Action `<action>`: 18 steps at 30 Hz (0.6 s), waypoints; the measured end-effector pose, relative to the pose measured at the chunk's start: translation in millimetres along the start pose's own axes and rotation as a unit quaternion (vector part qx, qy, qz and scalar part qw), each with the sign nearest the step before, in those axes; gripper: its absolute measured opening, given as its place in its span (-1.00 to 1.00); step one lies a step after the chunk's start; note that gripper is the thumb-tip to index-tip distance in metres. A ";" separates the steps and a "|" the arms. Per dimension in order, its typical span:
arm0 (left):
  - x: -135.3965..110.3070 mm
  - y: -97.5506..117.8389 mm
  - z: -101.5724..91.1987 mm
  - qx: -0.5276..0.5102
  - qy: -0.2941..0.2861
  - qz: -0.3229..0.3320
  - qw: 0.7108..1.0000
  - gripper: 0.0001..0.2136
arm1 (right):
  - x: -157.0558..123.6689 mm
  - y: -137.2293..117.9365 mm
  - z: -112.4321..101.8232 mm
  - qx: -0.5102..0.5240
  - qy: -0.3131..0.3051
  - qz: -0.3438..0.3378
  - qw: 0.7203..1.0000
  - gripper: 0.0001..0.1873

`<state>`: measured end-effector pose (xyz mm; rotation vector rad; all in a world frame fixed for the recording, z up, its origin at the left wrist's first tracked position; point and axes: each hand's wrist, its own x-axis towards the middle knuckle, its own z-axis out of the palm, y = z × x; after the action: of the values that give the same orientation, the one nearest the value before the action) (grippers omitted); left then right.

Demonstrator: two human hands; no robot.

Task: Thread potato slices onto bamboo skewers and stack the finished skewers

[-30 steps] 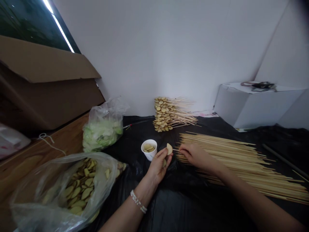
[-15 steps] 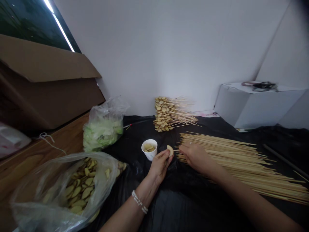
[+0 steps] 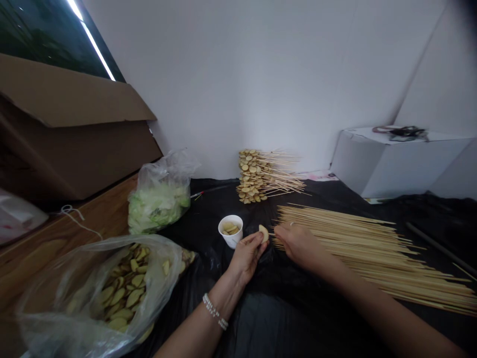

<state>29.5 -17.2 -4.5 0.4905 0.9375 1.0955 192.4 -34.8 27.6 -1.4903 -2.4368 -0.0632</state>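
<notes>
Between the thumb and fingers of my left hand [image 3: 246, 252] is a pale yellow slice [image 3: 264, 232], which looks like potato. My right hand [image 3: 298, 242] is closed on a thin wooden skewer [image 3: 272, 234], whose short visible end meets the slice's right side. How deep the tip goes I cannot tell. A white cup [image 3: 232, 239] with several slices stands just left of my left hand. Many loose skewers [image 3: 357, 248] lie in a wide layer under and beyond my right hand. Farther back, finished-looking skewers of slices [image 3: 252, 171] are stacked against the wall.
An open clear bag of slices [image 3: 124, 293] sits at front left. Behind it stands a bag of cut green leaves [image 3: 160, 201]. A cardboard box [image 3: 74, 154] is at far left, a white box [image 3: 402, 161] at right. Black plastic sheeting [image 3: 268, 318] covers the work surface.
My right hand has shifted very slightly left and down, closer to the slice. The slice and my left fingers have moved only a hair to the right.
</notes>
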 end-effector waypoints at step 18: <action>-1.7 -1.4 -0.2 0.027 -0.025 -0.007 0.999 -0.95 | 2.4 -2.9 6.7 0.044 -0.011 0.009 0.999 -0.81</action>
<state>29.8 -19.4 -5.0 0.5537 0.9275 1.0432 187.5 -32.8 22.1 -1.4829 -2.4102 0.0647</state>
